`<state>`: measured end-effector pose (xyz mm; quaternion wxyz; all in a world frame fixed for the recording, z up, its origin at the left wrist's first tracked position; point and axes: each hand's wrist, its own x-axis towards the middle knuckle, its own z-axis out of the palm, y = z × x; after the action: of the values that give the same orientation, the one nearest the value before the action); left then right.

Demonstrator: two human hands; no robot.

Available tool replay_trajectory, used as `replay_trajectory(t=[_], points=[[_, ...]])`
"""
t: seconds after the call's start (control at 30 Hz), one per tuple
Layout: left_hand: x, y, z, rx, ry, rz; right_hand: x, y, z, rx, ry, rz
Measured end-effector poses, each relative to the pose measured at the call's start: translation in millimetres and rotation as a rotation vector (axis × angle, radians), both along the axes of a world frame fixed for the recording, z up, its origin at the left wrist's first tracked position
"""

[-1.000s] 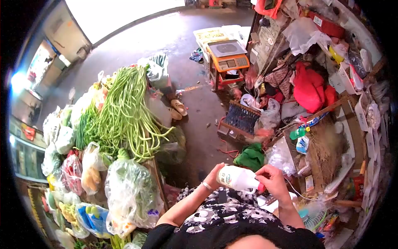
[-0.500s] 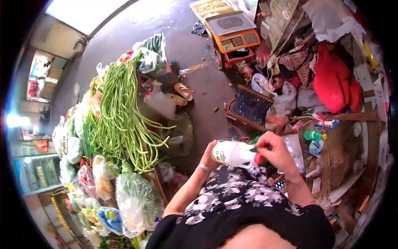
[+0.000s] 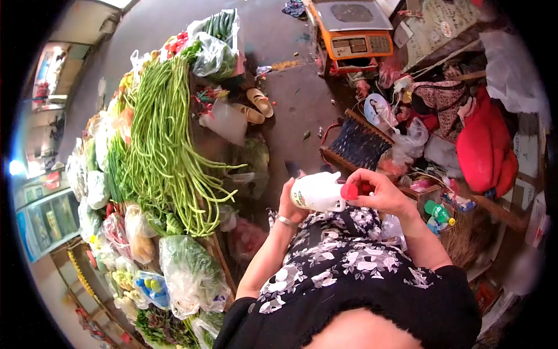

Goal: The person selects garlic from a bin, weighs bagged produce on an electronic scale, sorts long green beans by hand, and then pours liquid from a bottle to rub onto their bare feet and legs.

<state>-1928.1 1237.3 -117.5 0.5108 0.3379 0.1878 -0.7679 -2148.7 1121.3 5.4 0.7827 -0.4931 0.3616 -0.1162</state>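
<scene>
My left hand (image 3: 290,203) is wrapped round the base of a white plastic bottle (image 3: 318,192) with a label. The bottle lies tilted sideways in front of my body, its neck toward the right. At the neck sits a red cap (image 3: 349,191). My right hand (image 3: 382,196) has its thumb and fingers closed at this cap. The curled fingers partly hide what lies behind the cap.
Long green beans (image 3: 165,128) and bagged vegetables (image 3: 192,270) fill the stall on the left. An orange scale (image 3: 357,45) stands ahead, with a woven-seat stool (image 3: 360,142) nearer. To the right are red cloth (image 3: 485,145) and a green bottle (image 3: 437,212).
My right hand has shifted from the side of the bottle's neck to its red cap. The small dark thing at its fingertips no longer shows. The view has tilted downward.
</scene>
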Motion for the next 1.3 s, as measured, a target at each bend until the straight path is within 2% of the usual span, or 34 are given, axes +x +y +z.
replay_trajectory(t=[0.13, 0.23, 0.3, 0.4, 0.47, 0.57, 0.63, 0.67, 0.7, 0.73, 0.77, 0.8, 0.83, 0.9, 0.97, 1.03, 1.1, 1.17, 1.2, 1.23, 1.27, 1.3], points=[[32.7, -17.3, -8.8, 0.067, -0.006, 0.058, 48.3, -21.4, 8.7, -0.059, 0.114, 0.006], [60.2, -35.1, -10.3, 0.017, -0.011, 0.049, 87.8, -39.9, 16.0, -0.172, 0.153, 0.077], [80.3, -44.2, -9.3, 0.029, -0.052, 0.022, 112.8, -50.7, 12.3, -0.307, 0.052, 0.113], [105.7, -55.8, -7.2, 0.087, -0.028, -0.044, 147.9, -68.0, 9.3, -0.368, 0.004, 0.134], [118.6, -64.3, -4.0, 0.103, -0.054, -0.013, 167.6, -79.1, 4.2, -0.576, 0.011, 0.209], [131.9, -80.6, 9.6, 0.157, -0.145, 0.008, 197.9, -78.6, -0.3, -0.709, -0.038, 0.114], [144.3, -77.1, -9.2, 0.196, -0.869, -0.038, 216.2, -84.0, -13.6, -0.758, -0.022, 0.065], [151.8, -70.0, -15.4, 0.131, -0.836, 0.042, 223.0, -90.7, -20.1, -0.794, 0.031, 0.099], [152.1, -69.1, -16.6, 0.026, -1.003, 0.093, 229.8, -96.7, -26.3, -0.829, 0.088, 0.129], [154.9, -66.9, -17.6, -0.086, -1.217, 0.034, 237.3, -101.8, -31.5, -0.811, 0.087, 0.14], [156.6, -66.5, -20.2, -0.205, -1.424, -0.027, 243.1, -105.8, -44.1, -0.904, 0.071, 0.145], [154.8, -79.5, 7.6, -0.157, -1.476, -0.077, 248.4, -109.9, -53.4, -0.92, 0.074, 0.155], [156.3, -85.5, 10.0, -0.175, -1.496, -0.122, 255.2, -113.8, -64.1, -0.934, 0.076, 0.166], [159.3, -110.0, -9.8, -0.201, -1.808, -0.15, 273.0, -136.1, -95.3, -0.898, 0.119, 0.19], [158.5, -131.6, -18.0, -0.117, -1.71, -0.127, 282.2, -151.6, -119.9, -0.875, 0.142, 0.228], [158.8, -146.2, -53.2, -0.091, -1.904, -0.18, 289.9, -170.4, -152.7, -0.803, 0.111, 0.298], [151.7, -167.8, -87.6, 0.005, -1.695, -0.015, 294.7, -194.8, -194.3, -0.789, 0.069, 0.359], [149.7, -181.2, -128.1, 0.077, -1.643, -0.018, 291.5, -211.5, -241.5, -0.761, 0.052, 0.414], [148.3, -189.6, -146.4, 0.101, -1.624, 0.026, 287.6, -220.4, -252.6, -0.653, 0.125, 0.477], [147.3, -198.4, -177.9, 0.115, -1.52, 0.161, 284.6, -235.7, -267.7, -0.561, 0.192, 0.539], [147.5, -199.8, -207.2, 0.196, -1.297, 0.214, 280.5, -243.9, -293.1, -0.551, 0.227, 0.523], [148.1, -198.5, -227.2, 0.288, -1.069, 0.252, 275.7, -240.9, -334.3, -0.619, 0.232, 0.425]])
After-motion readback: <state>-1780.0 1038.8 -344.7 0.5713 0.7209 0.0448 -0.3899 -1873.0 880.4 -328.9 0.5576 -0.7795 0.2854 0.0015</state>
